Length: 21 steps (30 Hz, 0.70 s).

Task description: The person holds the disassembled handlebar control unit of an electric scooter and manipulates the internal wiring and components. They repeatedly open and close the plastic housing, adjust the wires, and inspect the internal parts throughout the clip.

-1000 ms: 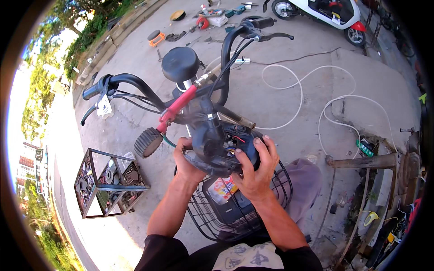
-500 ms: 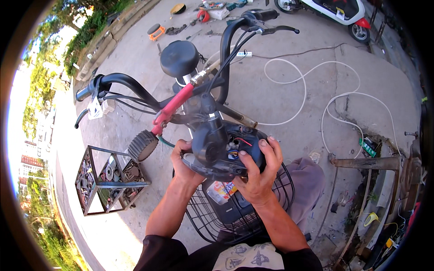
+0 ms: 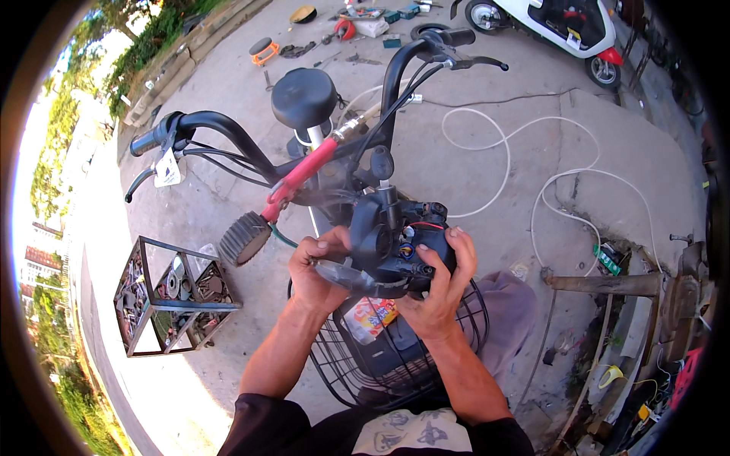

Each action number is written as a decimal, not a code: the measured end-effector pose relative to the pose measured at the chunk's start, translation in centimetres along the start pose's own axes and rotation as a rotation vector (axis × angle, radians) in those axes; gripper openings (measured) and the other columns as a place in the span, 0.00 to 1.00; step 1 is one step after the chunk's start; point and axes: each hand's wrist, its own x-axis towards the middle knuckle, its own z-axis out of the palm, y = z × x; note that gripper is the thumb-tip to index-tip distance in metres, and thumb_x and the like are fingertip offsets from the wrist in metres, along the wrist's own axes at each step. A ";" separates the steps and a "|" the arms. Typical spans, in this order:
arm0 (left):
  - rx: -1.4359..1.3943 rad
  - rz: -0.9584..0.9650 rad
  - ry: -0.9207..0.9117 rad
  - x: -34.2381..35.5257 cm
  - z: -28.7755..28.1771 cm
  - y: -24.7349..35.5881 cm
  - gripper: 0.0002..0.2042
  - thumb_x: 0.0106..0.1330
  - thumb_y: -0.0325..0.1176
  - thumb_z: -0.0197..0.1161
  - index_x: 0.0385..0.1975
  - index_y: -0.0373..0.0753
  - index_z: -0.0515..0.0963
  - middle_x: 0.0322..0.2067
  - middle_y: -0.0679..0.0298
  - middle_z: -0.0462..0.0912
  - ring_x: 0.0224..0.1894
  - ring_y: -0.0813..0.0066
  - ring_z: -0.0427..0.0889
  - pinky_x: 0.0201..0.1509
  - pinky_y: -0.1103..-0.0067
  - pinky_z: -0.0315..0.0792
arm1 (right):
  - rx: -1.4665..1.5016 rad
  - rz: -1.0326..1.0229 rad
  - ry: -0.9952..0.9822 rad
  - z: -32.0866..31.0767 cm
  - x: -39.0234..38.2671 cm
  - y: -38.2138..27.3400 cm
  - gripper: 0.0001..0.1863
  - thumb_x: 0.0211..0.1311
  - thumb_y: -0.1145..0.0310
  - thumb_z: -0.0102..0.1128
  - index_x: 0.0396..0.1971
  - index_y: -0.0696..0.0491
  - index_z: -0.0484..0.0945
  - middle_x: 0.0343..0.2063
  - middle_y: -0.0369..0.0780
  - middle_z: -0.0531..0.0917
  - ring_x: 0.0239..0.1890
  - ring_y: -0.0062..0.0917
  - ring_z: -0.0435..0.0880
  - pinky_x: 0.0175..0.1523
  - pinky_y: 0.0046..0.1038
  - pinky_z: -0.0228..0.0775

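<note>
A black plastic headlight housing (image 3: 371,242) is held in front of the handlebars of a two-wheeler, above its front basket. My left hand (image 3: 318,277) grips its left side, by the clear lens edge (image 3: 344,275). Around the right side curl the fingers of my right hand (image 3: 435,304). Red and blue wires (image 3: 407,249) show in the opening on top. A key with a black head (image 3: 382,163) stands up just behind the housing. Across the handlebars (image 3: 236,144) lies a red tyre inflator gun (image 3: 306,169) with a round, black-rimmed gauge (image 3: 245,242). The housing's underside is hidden.
Below my hands is a black wire basket (image 3: 323,372) with a colourful packet (image 3: 372,318) inside. A metal rack of parts (image 3: 194,308) stands left. White hose (image 3: 508,163) loops over the ground to the right. Beyond are a black seat (image 3: 304,99) and a white scooter (image 3: 559,26).
The housing has tilted in my hands, showing more of its clear lens edge and the wires inside. The key has come into plain view. The handlebars have shifted slightly right in view.
</note>
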 end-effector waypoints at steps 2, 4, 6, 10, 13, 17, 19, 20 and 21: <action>0.030 0.015 -0.040 0.0 0.3 -0.2 0.26 0.63 0.46 0.55 0.52 0.30 0.82 0.52 0.47 0.90 0.53 0.53 0.87 0.66 0.59 0.78 | 0.013 0.023 0.003 0.2 0.0 -0.2 0.45 0.33 0.78 0.83 0.61 0.50 0.78 0.69 0.53 0.68 0.72 0.60 0.70 0.74 0.58 0.68; 0.061 0.025 -0.082 0.1 0.9 -0.1 0.24 0.64 0.47 0.55 0.48 0.31 0.82 0.51 0.48 0.90 0.52 0.54 0.87 0.65 0.61 0.78 | 0.021 0.030 0.013 0.3 -0.2 -0.1 0.44 0.35 0.77 0.85 0.60 0.51 0.77 0.69 0.52 0.67 0.72 0.59 0.70 0.74 0.56 0.68; 0.108 0.026 -0.087 0.0 1.4 0.1 0.22 0.64 0.47 0.55 0.43 0.33 0.82 0.50 0.49 0.89 0.52 0.56 0.86 0.64 0.63 0.77 | 0.026 0.034 0.022 0.5 -0.3 -0.1 0.43 0.36 0.75 0.87 0.59 0.52 0.77 0.69 0.52 0.67 0.72 0.58 0.70 0.75 0.55 0.68; 0.155 0.064 -0.096 -0.6 2.2 0.2 0.21 0.65 0.48 0.56 0.41 0.34 0.82 0.60 0.52 0.85 0.57 0.58 0.83 0.66 0.63 0.75 | 0.031 0.028 -0.002 0.5 -0.2 -0.4 0.41 0.43 0.72 0.88 0.60 0.54 0.75 0.70 0.53 0.65 0.73 0.54 0.71 0.75 0.51 0.68; 0.124 0.043 -0.147 -0.8 2.4 0.4 0.22 0.67 0.49 0.61 0.44 0.33 0.86 0.75 0.51 0.72 0.70 0.48 0.76 0.77 0.57 0.65 | 0.056 0.041 -0.005 0.5 -0.2 -0.5 0.41 0.45 0.72 0.88 0.61 0.55 0.74 0.70 0.54 0.65 0.72 0.52 0.72 0.74 0.48 0.70; 0.129 0.052 -0.116 -0.4 1.7 0.0 0.23 0.70 0.52 0.64 0.45 0.35 0.88 0.72 0.53 0.76 0.70 0.50 0.76 0.80 0.59 0.63 | 0.073 0.060 0.033 0.9 -0.1 -0.7 0.44 0.43 0.71 0.91 0.62 0.56 0.73 0.70 0.54 0.65 0.71 0.50 0.73 0.72 0.47 0.72; 0.094 0.055 -0.115 -0.3 1.3 -0.1 0.22 0.70 0.51 0.64 0.44 0.35 0.87 0.72 0.53 0.76 0.71 0.51 0.76 0.80 0.59 0.62 | 0.070 0.051 0.026 1.0 -0.2 -0.6 0.46 0.42 0.71 0.92 0.63 0.56 0.73 0.70 0.53 0.65 0.71 0.50 0.73 0.71 0.46 0.73; 0.076 0.048 -0.118 -0.2 1.3 -0.3 0.22 0.70 0.51 0.64 0.44 0.35 0.87 0.72 0.53 0.76 0.71 0.52 0.76 0.81 0.59 0.62 | 0.063 0.051 0.027 0.8 -0.2 -0.6 0.46 0.42 0.70 0.92 0.63 0.56 0.73 0.70 0.53 0.65 0.71 0.50 0.73 0.70 0.46 0.73; 0.089 0.051 -0.113 -0.3 1.5 -0.2 0.23 0.70 0.53 0.63 0.43 0.36 0.87 0.73 0.54 0.75 0.71 0.52 0.76 0.79 0.59 0.64 | 0.054 0.044 0.021 0.8 -0.1 -0.7 0.46 0.42 0.71 0.92 0.63 0.56 0.73 0.70 0.53 0.66 0.71 0.50 0.73 0.70 0.46 0.74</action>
